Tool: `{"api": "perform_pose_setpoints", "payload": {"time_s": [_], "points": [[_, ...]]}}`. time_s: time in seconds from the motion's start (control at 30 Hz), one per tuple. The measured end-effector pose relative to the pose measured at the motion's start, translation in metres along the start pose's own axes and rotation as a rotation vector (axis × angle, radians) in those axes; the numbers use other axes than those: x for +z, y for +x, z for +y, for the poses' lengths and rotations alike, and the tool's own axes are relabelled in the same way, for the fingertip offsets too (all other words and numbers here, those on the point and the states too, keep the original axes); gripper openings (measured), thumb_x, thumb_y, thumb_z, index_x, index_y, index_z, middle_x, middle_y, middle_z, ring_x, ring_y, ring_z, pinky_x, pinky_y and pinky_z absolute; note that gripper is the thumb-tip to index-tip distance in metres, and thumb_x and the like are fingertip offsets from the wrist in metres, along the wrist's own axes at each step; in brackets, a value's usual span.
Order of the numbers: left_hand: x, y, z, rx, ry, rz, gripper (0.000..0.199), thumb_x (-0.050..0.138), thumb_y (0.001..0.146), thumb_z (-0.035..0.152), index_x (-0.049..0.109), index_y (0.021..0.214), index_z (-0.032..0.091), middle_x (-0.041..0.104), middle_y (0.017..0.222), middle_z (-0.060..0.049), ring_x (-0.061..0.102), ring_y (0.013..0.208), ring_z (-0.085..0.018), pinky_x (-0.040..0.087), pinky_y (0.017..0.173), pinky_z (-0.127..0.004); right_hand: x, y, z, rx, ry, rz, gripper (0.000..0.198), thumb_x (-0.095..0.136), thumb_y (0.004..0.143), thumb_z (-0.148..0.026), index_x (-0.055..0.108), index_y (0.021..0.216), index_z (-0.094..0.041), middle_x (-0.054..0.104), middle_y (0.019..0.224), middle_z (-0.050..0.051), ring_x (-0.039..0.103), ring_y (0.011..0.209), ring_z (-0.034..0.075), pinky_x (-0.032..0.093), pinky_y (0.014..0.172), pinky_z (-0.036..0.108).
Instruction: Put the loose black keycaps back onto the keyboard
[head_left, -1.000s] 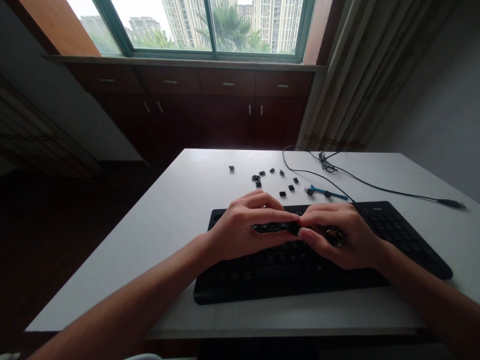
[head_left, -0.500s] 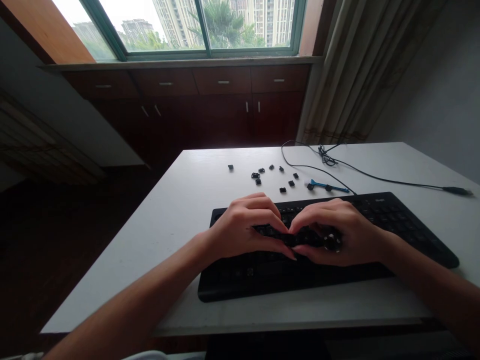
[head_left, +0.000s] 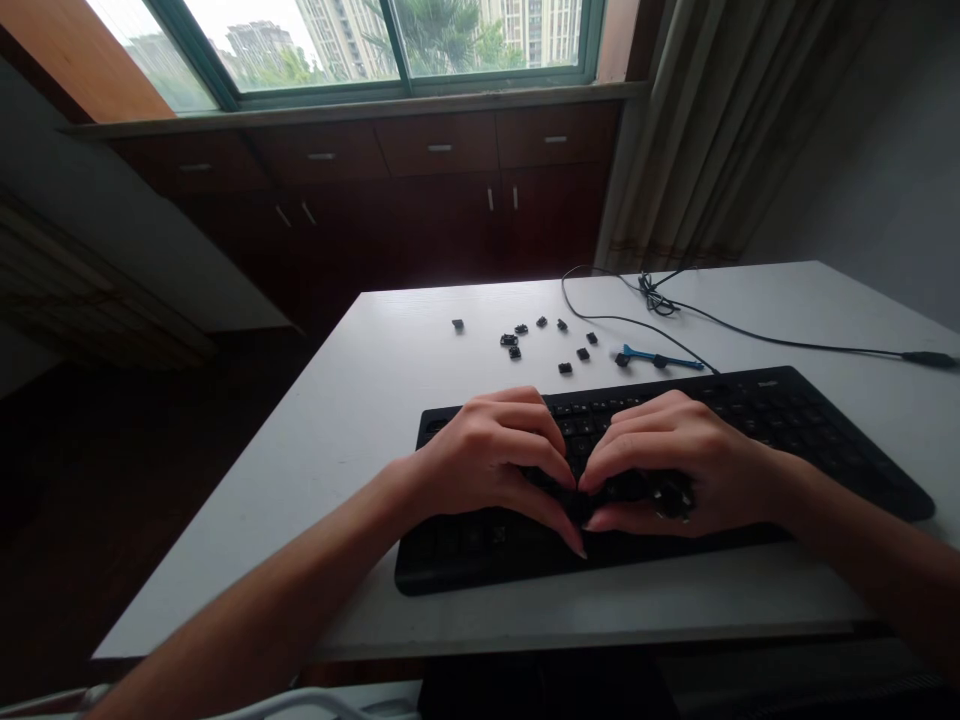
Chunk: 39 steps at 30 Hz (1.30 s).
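Observation:
My left hand (head_left: 499, 455) is over the left part of a black keyboard (head_left: 832, 450), its thumb and forefinger curved round a small dark piece (head_left: 580, 508) that is hard to make out. Facing it, my right hand (head_left: 675, 460) holds a slim black tool (head_left: 671, 493) whose near end carries shiny metal bits. The tool's other end runs toward the small piece, where the forefingers of both hands nearly meet. Black on black hides the exact contact. One key spot (head_left: 499, 535) near the keyboard's lower left looks paler than those around it.
Several loose black keycaps (head_left: 565, 368) lie scattered behind the keyboard on the white table (head_left: 337, 430). A blue tool with a pale tip (head_left: 667, 357) lies by two of them. The black cable (head_left: 787, 342) trails to the right, with a tangled bundle (head_left: 656, 295).
The view has tilted down slightly. My left thumb has dropped lower, widening the gap to its forefinger. My right hand has turned the tool's shiny end a little downward.

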<state>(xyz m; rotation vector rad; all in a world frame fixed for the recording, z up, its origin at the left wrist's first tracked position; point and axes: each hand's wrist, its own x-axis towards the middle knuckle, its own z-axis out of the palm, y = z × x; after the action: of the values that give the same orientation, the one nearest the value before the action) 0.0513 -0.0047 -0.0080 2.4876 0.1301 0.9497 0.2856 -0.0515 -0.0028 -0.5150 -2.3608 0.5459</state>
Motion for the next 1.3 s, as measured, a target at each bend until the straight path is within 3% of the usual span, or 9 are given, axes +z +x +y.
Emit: {"api": "perform_pose_setpoints", "payload": {"time_s": [0.4, 0.53, 0.67, 0.77, 0.93, 1.1, 1.3], "points": [[0.000, 0.000, 0.001, 0.003, 0.002, 0.017, 0.033, 0.090, 0.059, 0.040, 0.075, 0.079, 0.019, 0.071, 0.074, -0.003, 0.059, 0.069, -0.015, 0.050, 0.064, -0.028, 0.000, 0.001, -0.002, -0.006, 0.000, 0.016, 0.022, 0.079, 0.079, -0.025, 0.068, 0.097, -0.017, 0.075, 0.082, 0.002, 0.068, 0.068, 0.012, 0.053, 0.064, 0.023], [-0.002, 0.001, 0.002, -0.121, 0.020, 0.089, 0.041, 0.090, 0.058, 0.044, 0.076, 0.087, 0.019, 0.072, 0.081, -0.005, 0.063, 0.072, -0.016, 0.053, 0.065, -0.027, -0.002, 0.001, -0.001, 0.027, -0.097, 0.112, 0.023, 0.077, 0.079, -0.023, 0.067, 0.099, -0.020, 0.075, 0.081, 0.001, 0.069, 0.069, 0.012, 0.055, 0.065, 0.023], [-0.001, 0.002, 0.005, -0.305, 0.020, 0.145, 0.027, 0.084, 0.073, 0.037, 0.077, 0.091, 0.018, 0.073, 0.085, -0.006, 0.067, 0.072, -0.014, 0.054, 0.065, -0.023, -0.005, 0.000, 0.003, -0.009, -0.302, 0.215, 0.021, 0.076, 0.080, -0.022, 0.067, 0.099, -0.021, 0.076, 0.083, 0.001, 0.071, 0.069, 0.014, 0.056, 0.064, 0.025], [0.001, 0.002, 0.009, -0.390, 0.002, 0.178, 0.024, 0.082, 0.076, 0.035, 0.076, 0.093, 0.018, 0.073, 0.089, -0.006, 0.068, 0.075, -0.014, 0.056, 0.068, -0.023, -0.005, -0.001, 0.005, -0.050, -0.405, 0.254, 0.023, 0.075, 0.079, -0.020, 0.067, 0.101, -0.020, 0.077, 0.084, 0.002, 0.072, 0.070, 0.014, 0.055, 0.063, 0.025], [-0.001, 0.003, 0.014, -0.480, -0.190, 0.087, 0.021, 0.073, 0.086, 0.028, 0.075, 0.106, 0.019, 0.072, 0.098, -0.006, 0.068, 0.082, -0.014, 0.056, 0.071, -0.023, -0.005, 0.000, 0.005, -0.093, -0.451, 0.278, 0.027, 0.077, 0.079, -0.020, 0.067, 0.103, -0.017, 0.076, 0.087, 0.003, 0.071, 0.071, 0.013, 0.053, 0.062, 0.023], [-0.007, 0.007, 0.020, -0.479, -0.370, -0.045, 0.022, 0.056, 0.098, 0.023, 0.071, 0.114, 0.019, 0.067, 0.109, -0.009, 0.065, 0.093, -0.015, 0.054, 0.077, -0.024, -0.005, -0.001, 0.007, -0.096, -0.419, 0.283, 0.028, 0.078, 0.082, -0.025, 0.066, 0.106, -0.018, 0.073, 0.087, 0.003, 0.068, 0.071, 0.011, 0.051, 0.061, 0.022], [-0.007, 0.009, 0.024, -0.464, -0.450, -0.108, 0.026, 0.045, 0.102, 0.023, 0.067, 0.115, 0.018, 0.062, 0.117, -0.011, 0.062, 0.100, -0.017, 0.052, 0.087, -0.028, -0.003, -0.002, 0.007, -0.109, -0.464, 0.326, 0.028, 0.077, 0.083, -0.026, 0.067, 0.109, -0.021, 0.071, 0.087, 0.002, 0.067, 0.072, 0.012, 0.052, 0.062, 0.023]]}}
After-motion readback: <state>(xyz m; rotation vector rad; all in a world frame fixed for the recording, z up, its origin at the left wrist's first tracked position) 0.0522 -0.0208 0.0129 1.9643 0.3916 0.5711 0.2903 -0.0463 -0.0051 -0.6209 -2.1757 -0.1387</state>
